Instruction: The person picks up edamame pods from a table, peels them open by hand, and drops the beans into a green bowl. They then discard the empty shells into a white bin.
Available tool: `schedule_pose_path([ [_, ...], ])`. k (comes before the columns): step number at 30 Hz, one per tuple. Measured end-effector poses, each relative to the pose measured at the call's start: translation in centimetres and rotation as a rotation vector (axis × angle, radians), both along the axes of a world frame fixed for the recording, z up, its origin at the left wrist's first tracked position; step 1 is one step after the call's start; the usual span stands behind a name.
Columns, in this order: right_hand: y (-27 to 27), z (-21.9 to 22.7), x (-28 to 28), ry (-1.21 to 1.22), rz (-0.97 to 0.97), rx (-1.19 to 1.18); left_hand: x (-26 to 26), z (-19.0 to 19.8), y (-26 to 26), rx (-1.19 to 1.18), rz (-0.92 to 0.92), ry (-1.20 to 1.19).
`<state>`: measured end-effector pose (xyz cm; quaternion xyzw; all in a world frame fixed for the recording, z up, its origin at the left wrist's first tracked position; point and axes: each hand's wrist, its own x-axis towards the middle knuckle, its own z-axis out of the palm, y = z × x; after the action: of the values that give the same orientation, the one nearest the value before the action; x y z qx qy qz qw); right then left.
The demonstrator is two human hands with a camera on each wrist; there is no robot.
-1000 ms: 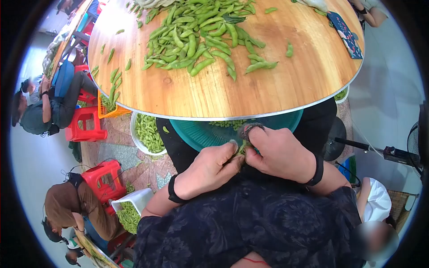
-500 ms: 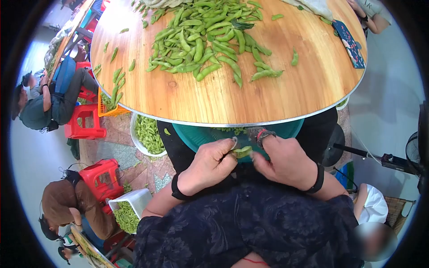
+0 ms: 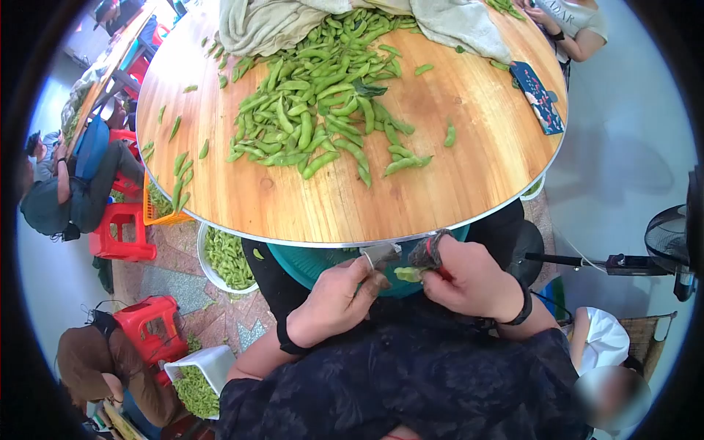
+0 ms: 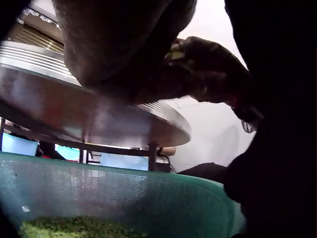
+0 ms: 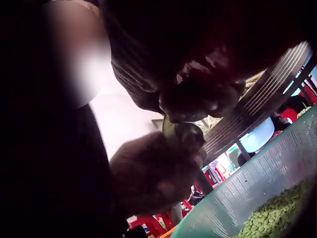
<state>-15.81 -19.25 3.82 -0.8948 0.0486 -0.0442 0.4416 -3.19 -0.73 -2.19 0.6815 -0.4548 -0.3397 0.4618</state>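
Observation:
My right hand (image 3: 469, 279) pinches a green edamame pod (image 3: 408, 274) in front of my lap. A dark grey covering wraps one of its fingers. My left hand (image 3: 341, 297) is just left of the pod, fingers bent, with a pale covering on a fingertip; I cannot tell if it grips the pod's end. In the right wrist view the pod (image 5: 169, 128) shows between both hands, which look dark there. Below them stands a teal mesh basket (image 3: 290, 268), partly under the table edge. Shelled green beans (image 5: 272, 215) lie in its bottom.
A pile of edamame pods (image 3: 293, 110) covers part of the round wooden table (image 3: 293, 205), beside a cloth (image 3: 458, 29) and a dark blue patterned phone-like slab (image 3: 537, 99). White tubs of pods (image 3: 229, 257), red stools (image 3: 123, 231) and seated people are left; a fan (image 3: 667, 233) is right.
The pod has passed from my left fingers to my right hand's pinch. The hands drew together, parted, and now stand close again. The head view has shifted, showing more of the table's far side.

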Motion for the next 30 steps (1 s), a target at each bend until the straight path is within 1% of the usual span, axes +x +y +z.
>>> schedule_pose_path([
  [1, -0.3, 0.3, 0.1, 0.078, -0.006, 0.054, 0.1, -0.1, 0.1, 0.068, -0.035, 0.055],
  [2, -0.3, 0.2, 0.3, 0.079, -0.008, 0.048, 0.1, -0.2, -0.1, 0.062, -0.037, 0.055],
  [4, 0.2, -0.3, 1.1, 0.011, 0.136, 0.017, 0.2, 0.2, -0.3, -0.138, -0.107, -0.042],
  [5, 0.0, -0.1, 1.6, 0.009, 0.136, 0.011, 0.2, 0.4, -0.1, -0.144, -0.107, -0.045],
  [7, -1.1, 0.5, 3.1, -0.095, 0.095, -0.083, 0.4, 0.5, 1.2, -0.023, 0.024, 0.212],
  [8, -2.1, 0.6, 4.0, -0.156, 0.032, -0.312, 0.7, -0.2, 2.4, -0.084, 0.101, 0.208],
  [9, -2.8, 0.6, 4.9, -0.162, -0.06, -0.535, 1.5, 0.4, 3.8, -0.067, 0.138, 0.202],
  [10, -3.6, 0.8, 6.0, -0.151, -0.057, -0.57, 1.8, 0.3, 5.1, -0.136, 0.243, 0.167],
  [11, -4.2, 0.8, 6.9, -0.141, -0.054, -0.604, 1.7, 0.9, 6.1, -0.149, 0.461, 0.315],
  [12, -4.5, 0.6, 7.4, -0.147, -0.053, -0.605, 2.6, 1.0, 7.4, -0.112, 0.596, 0.233],
  [13, -4.8, 0.1, 7.9, -0.125, -0.019, -0.677, 3.5, 1.0, 8.7, -0.064, 0.738, 0.164],
  [14, -4.9, -0.1, 8.3, -0.103, 0.017, -0.75, 5.1, -0.7, 11.6, 0.106, 0.773, -0.205],
  [15, -4.9, -0.1, 8.5, -0.108, 0.022, -0.751, 5.4, -0.8, 12.7, 0.082, 0.85, -0.247],
  [17, -5.0, -0.2, 8.5, -0.064, 0.036, -0.743, 6.0, -1.5, 14.8, 0.018, 0.934, -0.279],
  [18, -5.0, -0.2, 8.4, -0.063, 0.041, -0.741, 6.0, -1.3, 15.0, -0.03, 0.944, -0.282],
  [19, -4.9, 0.1, 8.1, -0.076, 0.035, -0.679, 5.5, -0.8, 14.5, -0.026, 0.948, -0.279],
  [20, -4.7, 0.4, 7.9, -0.092, 0.03, -0.617, 4.7, 0.0, 13.1, -0.062, 0.909, -0.127],
  [21, -4.3, 1.0, 7.7, -0.092, 0.038, -0.615, 3.9, 1.2, 11.5, -0.098, 0.867, 0.024],
  [22, -3.7, 1.7, 7.5, -0.144, 0.064, -0.564, 3.4, 3.3, 9.4, -0.035, 0.712, 0.138],
  [23, -3.1, 2.1, 7.2, -0.196, 0.091, -0.51, 3.1, 3.1, 8.1, -0.065, 0.57, 0.237],
  [24, -2.7, 2.1, 6.9, -0.196, 0.098, -0.505, 2.9, 3.6, 6.5, -0.04, 0.458, 0.314],
  [25, -2.3, 2.2, 6.6, -0.27, 0.186, -0.464, 2.4, 3.8, 4.8, 0.011, 0.399, 0.483],
  [26, -1.9, 2.2, 6.3, -0.343, 0.272, -0.422, 2.6, 3.2, 3.6, -0.009, 0.253, 0.661],
  [27, -1.6, 2.3, 5.8, -0.341, 0.274, -0.419, 2.7, 3.3, 2.4, -0.007, 0.256, 0.664],
  [29, -1.1, 2.5, 4.9, -0.299, 0.452, -0.426, 2.7, 3.6, 0.6, 0.051, 0.031, 1.142],
  [30, -0.9, 2.4, 4.5, -0.286, 0.474, -0.428, 2.4, 3.4, 0.5, 0.054, 0.03, 1.145],
])
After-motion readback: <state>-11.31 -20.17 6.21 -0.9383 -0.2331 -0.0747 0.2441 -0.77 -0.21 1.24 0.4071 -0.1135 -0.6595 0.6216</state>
